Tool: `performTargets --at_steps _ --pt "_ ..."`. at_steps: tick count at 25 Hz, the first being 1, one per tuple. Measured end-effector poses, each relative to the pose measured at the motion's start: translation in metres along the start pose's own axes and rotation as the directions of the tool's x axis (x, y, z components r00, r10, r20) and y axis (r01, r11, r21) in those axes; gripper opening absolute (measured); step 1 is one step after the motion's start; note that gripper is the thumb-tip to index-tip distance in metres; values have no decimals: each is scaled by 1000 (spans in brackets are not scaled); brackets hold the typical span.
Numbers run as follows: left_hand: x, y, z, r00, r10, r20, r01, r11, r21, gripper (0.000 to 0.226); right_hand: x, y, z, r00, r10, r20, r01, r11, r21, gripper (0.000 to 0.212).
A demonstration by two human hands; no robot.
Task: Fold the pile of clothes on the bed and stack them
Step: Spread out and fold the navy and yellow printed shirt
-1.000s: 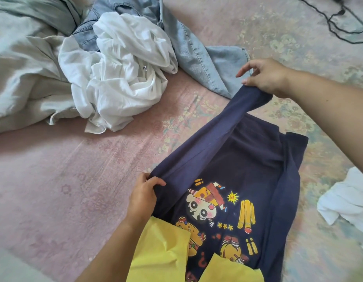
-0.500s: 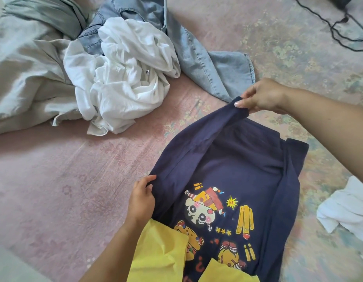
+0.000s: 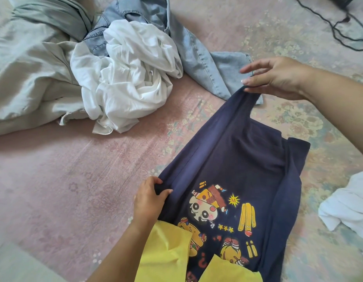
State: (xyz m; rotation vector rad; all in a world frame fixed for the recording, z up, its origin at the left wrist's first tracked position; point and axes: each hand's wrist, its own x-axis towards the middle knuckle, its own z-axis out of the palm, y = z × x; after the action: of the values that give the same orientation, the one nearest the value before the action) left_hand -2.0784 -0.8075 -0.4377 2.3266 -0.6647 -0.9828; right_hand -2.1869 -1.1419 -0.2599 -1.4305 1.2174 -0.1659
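Navy T-shirt (image 3: 233, 159) with a cartoon print lies at lower centre of the frame on the pink bedspread (image 3: 54, 180). Left hand (image 3: 150, 202) pinches its left fold near the print; right hand (image 3: 278, 78) pinches the far corner at upper right, lifted higher and further out than half a second ago.

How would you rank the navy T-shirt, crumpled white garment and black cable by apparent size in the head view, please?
1. navy T-shirt, though it lies nearest the camera
2. crumpled white garment
3. black cable, partly cut off
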Motion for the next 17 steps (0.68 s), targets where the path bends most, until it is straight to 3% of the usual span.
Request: performTargets --at_steps 3,5,9,13,15,17 --pt "-5 -3 -2 999 31 25 -31 999 14 27 -15 -7 -6 995 -96 13 93 914 -394 32" --pt "-7 -5 -4 999 17 45 -16 1000 -25 23 -21 -9 -14 980 -200 -20 156 823 -547 33" --pt "-6 -17 -9 998 -45 37 54 962 -269 18 -24 -1 -21 935 -354 -20 253 707 -661 31" --pt "-8 -25 -23 989 -139 55 145 809 -569 28 -24 8 -20 922 -385 -48 289 763 -579 32" --pt "-10 -30 -26 992 -116 39 118 813 -571 29 -23 7 -18 921 -390 -9 291 701 -651 33" --pt "-11 -34 -27 999 -43 -3 37 901 -432 29 -22 4 -15 924 -379 54 283 580 -764 33"
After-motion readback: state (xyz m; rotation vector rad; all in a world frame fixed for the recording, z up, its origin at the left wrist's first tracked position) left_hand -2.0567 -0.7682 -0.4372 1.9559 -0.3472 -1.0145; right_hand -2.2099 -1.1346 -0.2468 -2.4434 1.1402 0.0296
